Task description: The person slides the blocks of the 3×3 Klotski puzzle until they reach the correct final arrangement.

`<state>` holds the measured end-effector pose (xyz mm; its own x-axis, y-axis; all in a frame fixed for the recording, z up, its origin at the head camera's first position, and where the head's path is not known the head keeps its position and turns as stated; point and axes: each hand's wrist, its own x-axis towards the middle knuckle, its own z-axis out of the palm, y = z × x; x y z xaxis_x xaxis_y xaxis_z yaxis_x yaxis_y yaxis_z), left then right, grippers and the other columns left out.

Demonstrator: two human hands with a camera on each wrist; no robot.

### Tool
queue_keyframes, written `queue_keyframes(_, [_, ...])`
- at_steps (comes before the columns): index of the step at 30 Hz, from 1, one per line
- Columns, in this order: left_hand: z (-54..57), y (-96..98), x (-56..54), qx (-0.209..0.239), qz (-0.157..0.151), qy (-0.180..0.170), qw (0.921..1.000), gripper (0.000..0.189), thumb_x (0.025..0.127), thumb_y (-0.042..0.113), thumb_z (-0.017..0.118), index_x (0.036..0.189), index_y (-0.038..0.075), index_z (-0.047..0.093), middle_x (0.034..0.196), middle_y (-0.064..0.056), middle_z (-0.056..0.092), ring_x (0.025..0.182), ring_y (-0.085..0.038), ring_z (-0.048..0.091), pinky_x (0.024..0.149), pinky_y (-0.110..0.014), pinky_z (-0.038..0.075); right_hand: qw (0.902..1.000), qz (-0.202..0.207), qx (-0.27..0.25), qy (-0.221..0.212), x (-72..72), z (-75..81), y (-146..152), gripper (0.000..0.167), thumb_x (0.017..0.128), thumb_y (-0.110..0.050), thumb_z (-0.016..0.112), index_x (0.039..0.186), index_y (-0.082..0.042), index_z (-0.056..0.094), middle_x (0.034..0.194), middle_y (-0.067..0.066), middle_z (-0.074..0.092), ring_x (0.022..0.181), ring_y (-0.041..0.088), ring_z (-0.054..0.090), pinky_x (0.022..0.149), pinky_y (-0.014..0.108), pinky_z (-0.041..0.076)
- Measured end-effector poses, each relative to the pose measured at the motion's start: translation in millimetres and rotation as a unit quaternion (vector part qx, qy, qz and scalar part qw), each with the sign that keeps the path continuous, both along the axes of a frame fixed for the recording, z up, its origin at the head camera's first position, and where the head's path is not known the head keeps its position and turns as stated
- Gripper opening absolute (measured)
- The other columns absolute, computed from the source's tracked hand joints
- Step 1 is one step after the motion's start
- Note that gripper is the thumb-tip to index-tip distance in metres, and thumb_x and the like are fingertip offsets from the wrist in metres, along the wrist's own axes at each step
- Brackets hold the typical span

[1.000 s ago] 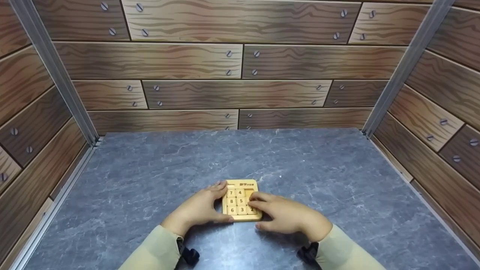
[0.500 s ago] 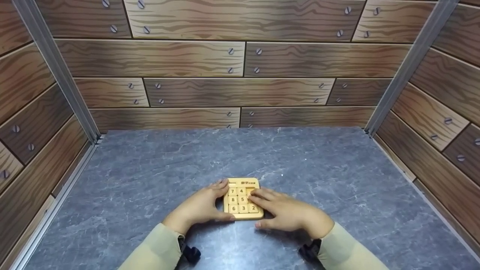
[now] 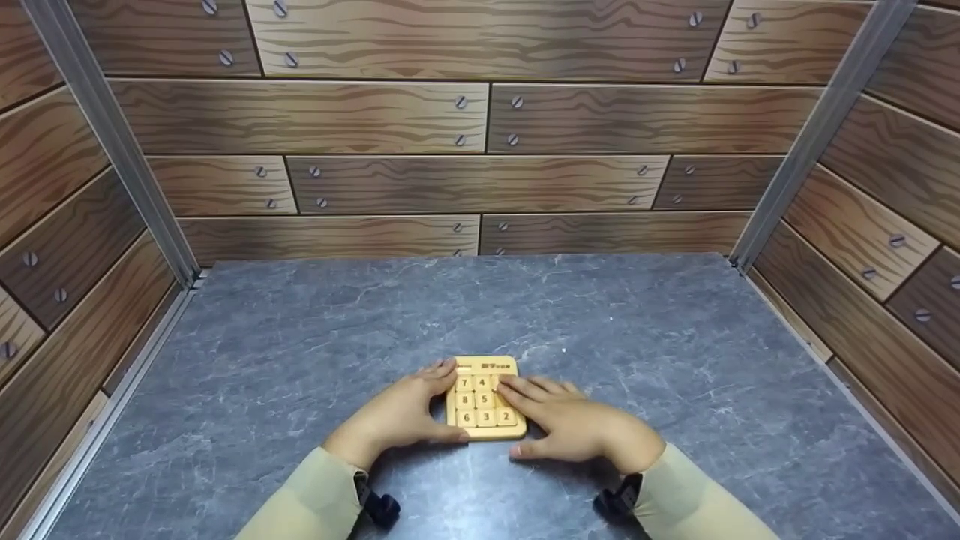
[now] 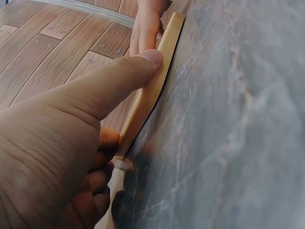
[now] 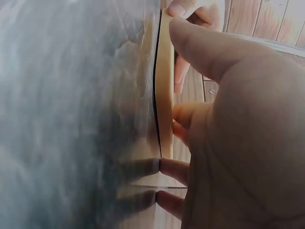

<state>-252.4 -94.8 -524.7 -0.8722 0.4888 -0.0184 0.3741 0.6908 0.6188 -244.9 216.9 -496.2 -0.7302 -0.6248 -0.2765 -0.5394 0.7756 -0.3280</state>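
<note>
A yellow number slide puzzle (image 3: 496,433) lies flat on the table in the head view, its tiles 7, 4, 8, 5, 6, 3 and 2 readable. My left hand (image 3: 401,411) grips its left side, thumb at the near edge and fingers at the far left. In the left wrist view that thumb presses the puzzle's edge (image 4: 142,107). My right hand (image 3: 574,424) reaches over the right side with fairly straight fingers, index fingertip on the top-right tile (image 3: 496,381), which it partly hides. In the right wrist view two other fingertips (image 5: 172,171) touch the table beside the puzzle.
The grey marbled table (image 3: 360,315) stretches away behind the puzzle. Wood-patterned panels (image 3: 390,120) close off the back and both sides, with metal rails (image 3: 124,150) at the corners. Dark wrist devices (image 3: 382,510) sit at both sleeves.
My right fingers have moved toward the far end along the right column, and a tile has slid up into the top-right gap. Tile 2 is now uncovered. My left hand keeps its hold.
</note>
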Motion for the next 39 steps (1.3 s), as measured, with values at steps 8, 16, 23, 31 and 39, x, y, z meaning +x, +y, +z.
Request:
queue_keyframes(8, [-0.2,0.2,0.3,-0.001,0.002,-0.001,1.0000,0.112,0.087,0.062,0.094,0.172,0.007,0.046,0.186,-0.009,0.035,0.175,-0.038,0.032,0.144,-0.061,0.027,0.9995,-0.015,0.018,-0.022,12.5,15.3,-2,0.106,0.101,-0.069,0.073,0.183,-0.027,0.020,0.193,-0.005,0.009,0.178,0.036,0.023,0.144,0.068,0.019])
queue_keyframes(16, [-0.8,0.3,1.9,0.000,-0.001,0.002,1.0000,0.110,0.087,0.059,0.094,0.171,0.006,0.047,0.185,-0.010,0.036,0.174,-0.039,0.033,0.144,-0.062,0.027,0.9985,0.002,0.037,-0.039,36.2,37.4,-7,0.090,0.102,-0.062,0.075,0.177,-0.025,0.042,0.188,-0.006,0.031,0.171,0.032,0.040,0.141,0.062,0.034])
queue_keyframes(23, [1.2,0.7,1.8,0.001,0.001,0.005,1.0000,0.110,0.087,0.058,0.094,0.171,0.006,0.047,0.185,-0.009,0.036,0.174,-0.039,0.033,0.143,-0.062,0.028,0.9989,0.008,0.045,-0.012,47.3,43.3,-13,0.086,0.101,-0.058,0.077,0.173,-0.019,0.049,0.186,-0.002,0.038,0.172,0.033,0.040,0.142,0.061,0.033])
queue_keyframes(31, [0.1,0.4,0.7,-0.001,-0.001,0.007,1.0000,0.111,0.087,0.060,0.094,0.172,0.006,0.046,0.186,-0.008,0.035,0.174,-0.039,0.032,0.143,-0.061,0.028,0.9993,0.004,0.037,-0.007,40.9,37.4,-12,0.087,0.101,-0.058,0.077,0.174,-0.019,0.048,0.187,-0.002,0.035,0.175,0.034,0.032,0.141,0.068,0.029])
queue_keyframes(39, [0.3,0.9,0.3,-0.001,0.002,-0.003,1.0000,0.111,0.087,0.060,0.094,0.172,0.008,0.045,0.186,-0.007,0.034,0.175,-0.037,0.030,0.144,-0.061,0.026,0.9993,-0.008,0.031,-0.016,31.1,31.3,-10,0.092,0.102,-0.059,0.076,0.177,-0.021,0.040,0.190,-0.007,0.028,0.178,0.031,0.025,0.142,0.069,0.026])
